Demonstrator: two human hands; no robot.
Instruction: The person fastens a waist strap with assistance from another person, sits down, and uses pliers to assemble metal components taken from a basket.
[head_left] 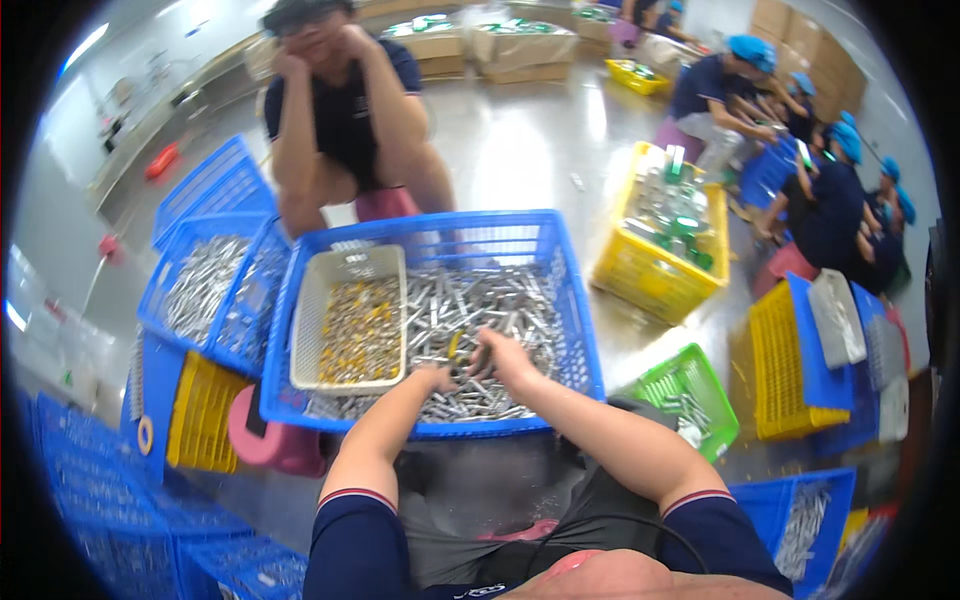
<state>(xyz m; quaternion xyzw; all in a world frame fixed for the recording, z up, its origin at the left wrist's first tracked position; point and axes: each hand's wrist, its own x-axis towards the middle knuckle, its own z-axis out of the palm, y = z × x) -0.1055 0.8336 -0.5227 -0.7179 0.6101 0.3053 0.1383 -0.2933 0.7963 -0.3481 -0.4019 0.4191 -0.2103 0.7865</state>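
Slender silvery metallic tubes [500,295] are heaped in a large blue perforated plastic basket [572,290], with the bare left hand [435,378] and bare right hand [503,358] lowered into its near middle. The right hand's fingers are bent down onto the heap, while the left hand's are partly hidden; whether either set is clamped on a tube cannot be told. The basket's left part is taken up by a cream perforated plastic tray [306,330], filled with small yellow and silvery pieces [355,330], by whose near right corner the left hand is placed. The near rim is crossed by both forearms, and the far side is blocked by a seated person in a dark shirt [340,110]. On the left, more silvery pieces are held in a smaller blue basket [150,295], with a rounded pink plastic stool [285,450] set nearer. On the right, a bright green plastic tray [718,435] is seen near, and a yellow plastic crate [640,285] of clear and green items farther off.
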